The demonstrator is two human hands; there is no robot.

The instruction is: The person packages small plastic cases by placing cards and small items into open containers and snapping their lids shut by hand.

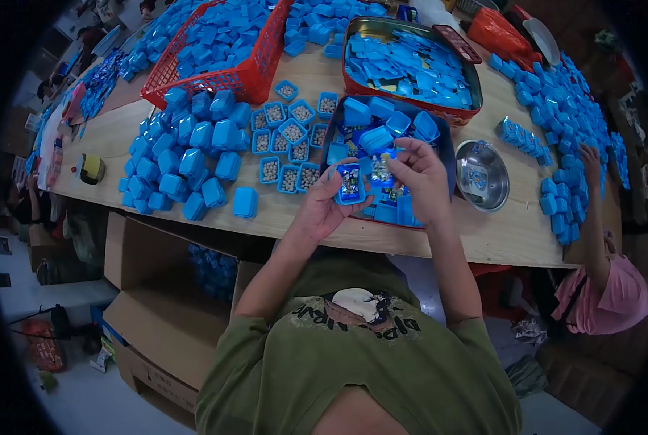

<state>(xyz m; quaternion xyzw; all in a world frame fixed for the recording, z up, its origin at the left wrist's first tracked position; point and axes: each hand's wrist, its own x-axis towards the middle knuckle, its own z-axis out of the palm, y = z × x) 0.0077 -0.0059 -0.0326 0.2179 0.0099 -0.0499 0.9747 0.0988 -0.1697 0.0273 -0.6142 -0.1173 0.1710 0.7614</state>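
Note:
Between its fingers and thumb, my left hand (320, 208) holds a small blue plastic box (349, 184) with a dark, shiny printed packet inside. My right hand (427, 181) pinches a blue, shiny printed packet (382, 168) just right of that box. Both hands are over a dark tray (443, 138) holding more blue boxes and packets. Left of my hands stand several open blue boxes (270, 169) filled with pale round beads. Farther left lies a heap of closed blue boxes (186, 156), with a single closed box (245, 202) at its near side.
Behind are a red basket (255, 76) of blue boxes and a red-rimmed tin (411, 112) of flat blue pieces. A metal bowl (499, 174) sits right of the tray. At right, another person's arm (594, 217) reaches toward piled boxes (567, 109). An open carton (164, 326) stands below.

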